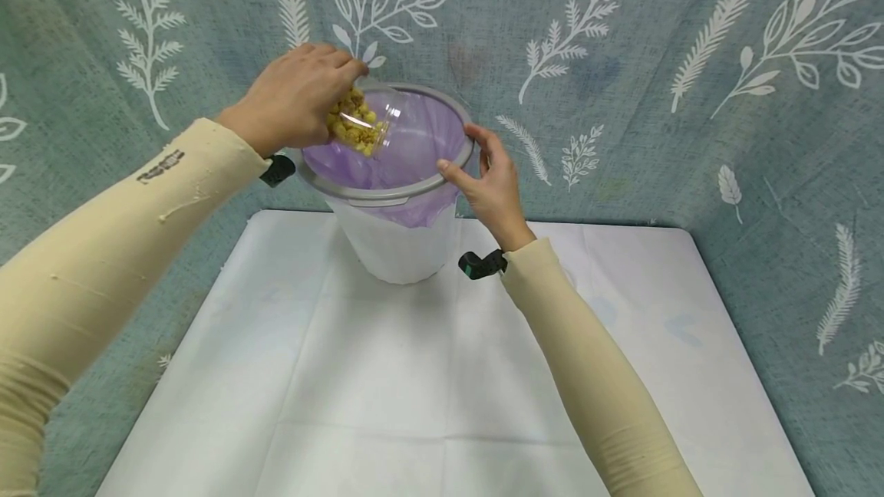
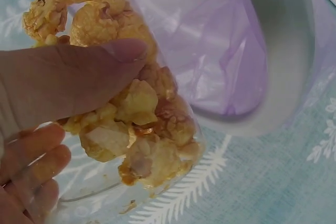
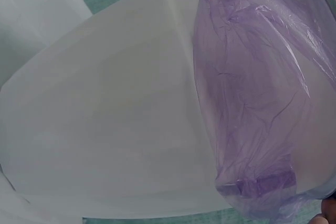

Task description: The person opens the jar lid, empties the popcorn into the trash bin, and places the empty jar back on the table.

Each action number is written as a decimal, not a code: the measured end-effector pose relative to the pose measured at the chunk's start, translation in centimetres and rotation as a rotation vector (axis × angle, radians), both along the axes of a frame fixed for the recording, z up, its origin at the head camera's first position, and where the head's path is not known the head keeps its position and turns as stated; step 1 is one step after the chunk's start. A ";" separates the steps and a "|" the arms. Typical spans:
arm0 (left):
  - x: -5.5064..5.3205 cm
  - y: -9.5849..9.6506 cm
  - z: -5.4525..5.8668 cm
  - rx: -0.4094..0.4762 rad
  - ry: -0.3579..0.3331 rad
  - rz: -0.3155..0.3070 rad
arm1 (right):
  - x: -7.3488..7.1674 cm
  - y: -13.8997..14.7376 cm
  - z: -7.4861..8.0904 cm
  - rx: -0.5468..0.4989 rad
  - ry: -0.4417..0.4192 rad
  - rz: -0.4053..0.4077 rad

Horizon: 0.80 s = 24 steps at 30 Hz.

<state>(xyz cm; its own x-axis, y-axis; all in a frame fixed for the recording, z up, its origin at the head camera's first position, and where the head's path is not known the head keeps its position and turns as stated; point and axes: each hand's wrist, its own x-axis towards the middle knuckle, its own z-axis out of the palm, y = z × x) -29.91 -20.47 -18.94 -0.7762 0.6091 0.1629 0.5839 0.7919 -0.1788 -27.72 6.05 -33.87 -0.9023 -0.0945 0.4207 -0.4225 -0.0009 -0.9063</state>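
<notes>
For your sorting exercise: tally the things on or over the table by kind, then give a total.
Bins: 1
Purple bin bags: 1
Clear cups of popcorn: 1
Hands: 2, left hand and right hand
Total: 5

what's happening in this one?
A person's left hand grips a clear plastic cup of yellow popcorn, tipped mouth-down over a white bin lined with a purple bag. The right hand rests its fingers on the bin's grey rim. The bin stands on a white-covered table.
</notes>
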 end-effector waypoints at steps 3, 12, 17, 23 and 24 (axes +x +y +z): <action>0.0 0.0 0.0 -0.002 0.013 -0.015 | 0.0 0.0 0.0 0.001 -0.006 0.001; -0.1 0.1 0.0 -0.023 0.033 -0.029 | -0.7 0.1 -0.8 0.007 0.017 -0.006; -0.1 0.2 0.1 -0.046 0.043 -0.019 | -0.6 0.1 -0.8 0.005 0.030 -0.006; -0.1 0.2 0.1 -0.061 0.034 -0.008 | -0.8 0.1 -0.9 -0.006 0.028 -0.005; -0.1 0.2 0.1 -0.063 0.030 -0.005 | -0.8 0.1 -0.9 -0.006 0.025 -0.006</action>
<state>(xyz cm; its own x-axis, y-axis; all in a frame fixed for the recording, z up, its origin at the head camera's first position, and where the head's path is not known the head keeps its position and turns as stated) -30.00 -20.28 -18.83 -0.7683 0.6230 0.1469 0.5819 0.7754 -0.2454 -28.49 6.10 -34.79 -0.8920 -0.0862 0.4437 -0.4450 -0.0037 -0.8955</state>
